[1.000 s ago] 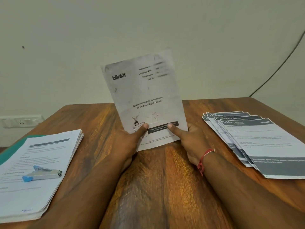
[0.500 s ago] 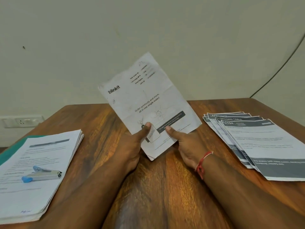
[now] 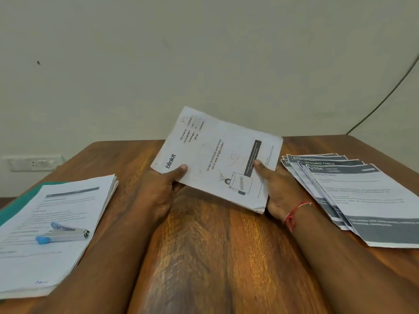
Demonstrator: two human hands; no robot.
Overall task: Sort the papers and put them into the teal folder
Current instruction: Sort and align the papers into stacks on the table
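Turned from upright to sideways, the blinkit papers [image 3: 215,159] now hang low over the counter [image 3: 204,257], held by both hands.
Their long axis runs left to right: logo end in the left hand [image 3: 163,186], dark-bar end in the right hand [image 3: 277,189], fingers [image 3: 259,165] clamped on each end, thumbs on top. The teal folder [image 3: 13,207] lies to the left under the stack [image 3: 68,200] bearing the stapler [image 3: 63,233], so the left hand is likely nearer.

Wooden bench [image 3: 204,257], reddish-brown, strong grain, glossy. Left side: teal folder [image 3: 13,207] lying flat at the edge, a thick stack of papers [image 3: 56,223] on top of it and overhanging onto the wood. Right side: fanned sheets [image 3: 362,200] with dark headers, overlapping, flat on the wood.
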